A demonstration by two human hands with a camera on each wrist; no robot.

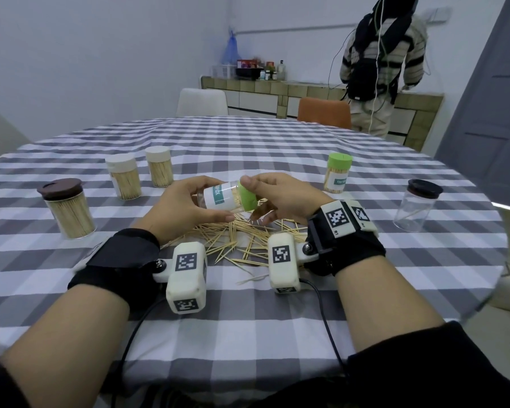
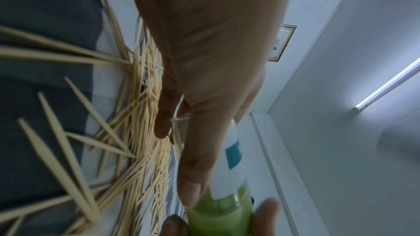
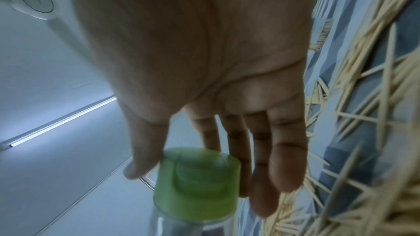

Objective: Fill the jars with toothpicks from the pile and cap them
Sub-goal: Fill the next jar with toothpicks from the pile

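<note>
A clear jar [image 1: 223,195] with a white and teal label lies on its side in the air, above the toothpick pile [image 1: 242,237]. It holds toothpicks. My left hand [image 1: 202,201] grips its body between thumb and fingers. My right hand [image 1: 262,198] pinches the green cap [image 1: 246,198] sitting on the jar's mouth. In the left wrist view my left hand [image 2: 179,159] holds the jar [image 2: 232,164] beside the pile [image 2: 141,132]. The right wrist view has my right hand [image 3: 204,168] with its thumb and fingers round the cap [image 3: 195,198].
On the checked tablecloth [image 1: 248,319] stand a filled brown-lidded jar [image 1: 68,207], two filled white-capped jars [image 1: 124,176] [image 1: 159,166], a filled green-capped jar [image 1: 337,172] and an empty dark-lidded jar [image 1: 418,206]. A person [image 1: 380,69] stands at the far counter behind two chairs.
</note>
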